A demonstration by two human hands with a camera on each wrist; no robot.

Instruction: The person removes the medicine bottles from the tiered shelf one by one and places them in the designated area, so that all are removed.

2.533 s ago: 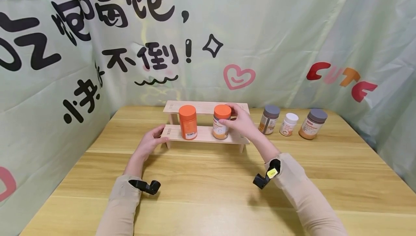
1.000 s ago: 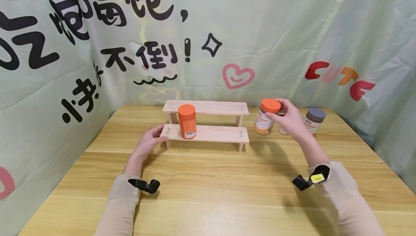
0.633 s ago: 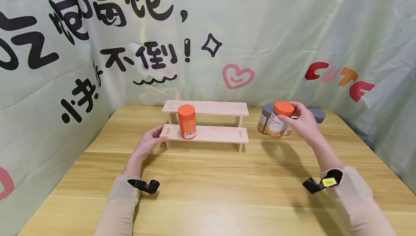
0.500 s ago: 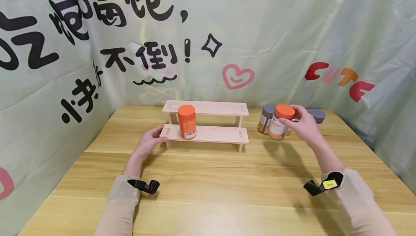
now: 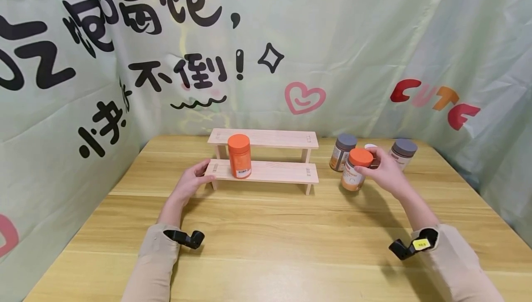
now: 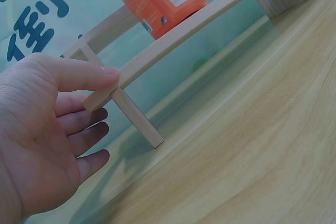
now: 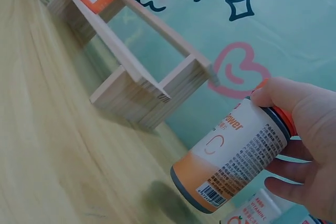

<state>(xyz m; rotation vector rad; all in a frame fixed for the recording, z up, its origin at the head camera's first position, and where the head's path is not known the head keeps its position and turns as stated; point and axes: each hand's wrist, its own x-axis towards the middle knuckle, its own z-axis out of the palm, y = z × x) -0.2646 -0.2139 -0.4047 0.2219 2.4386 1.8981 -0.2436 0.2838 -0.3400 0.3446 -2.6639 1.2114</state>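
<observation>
My right hand (image 5: pixel 384 172) holds a supplement bottle (image 5: pixel 352 177) with an orange lid and a white and orange label, its thumb and fingers round the lid end. In the right wrist view this bottle (image 7: pixel 231 156) is low over the table; I cannot tell whether its base touches. My left hand (image 5: pixel 193 183) grips the left end of a two-step wooden rack (image 5: pixel 282 171); the left wrist view has the thumb on the lower board (image 6: pixel 173 45) and the fingers beneath. An all-orange bottle (image 5: pixel 239 156) stands upright on that lower step.
Behind the held bottle stand two grey-lidded bottles, one on the left (image 5: pixel 342 152) and one on the right (image 5: pixel 403 152). A white-capped small bottle (image 5: pixel 370 146) between them is mostly hidden. A printed cloth backdrop (image 5: pixel 353 52) rises behind the wooden table (image 5: pixel 266 242).
The right hand has taken the orange-lidded bottle off the lower step and carried it right, then lower and nearer to me, in front of the other bottles. The left hand stays on the rack.
</observation>
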